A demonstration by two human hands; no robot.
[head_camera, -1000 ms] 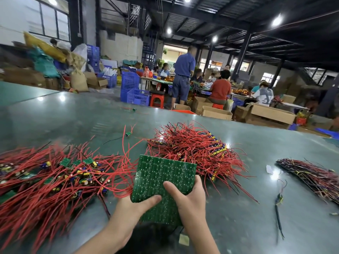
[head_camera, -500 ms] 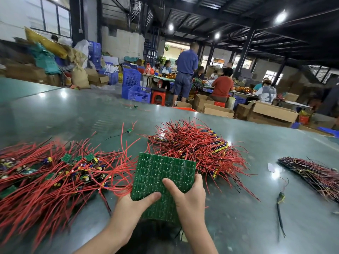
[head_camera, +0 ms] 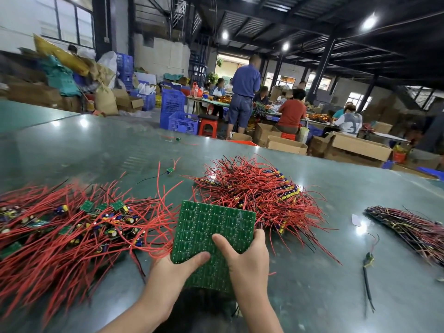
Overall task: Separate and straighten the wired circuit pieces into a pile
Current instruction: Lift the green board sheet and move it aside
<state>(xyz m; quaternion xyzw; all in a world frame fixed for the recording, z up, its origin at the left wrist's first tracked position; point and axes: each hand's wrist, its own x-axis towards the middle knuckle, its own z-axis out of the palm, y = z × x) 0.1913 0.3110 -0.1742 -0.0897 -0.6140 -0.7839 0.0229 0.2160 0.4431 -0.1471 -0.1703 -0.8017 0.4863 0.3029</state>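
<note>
The flat green perforated circuit panel (head_camera: 213, 227) has barely shifted since a second ago, both thumbs on top, left hand (head_camera: 173, 272) and right hand (head_camera: 247, 258) gripping its near edge, likely to snap pieces apart, between red-wired heaps (head_camera: 252, 191) on the grey-green bench (head_camera: 324, 296).

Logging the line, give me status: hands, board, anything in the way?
Left hand and right hand both grip the green circuit panel, thumbs on top. Red-wired piles lie close on either side; nothing blocking.
</note>
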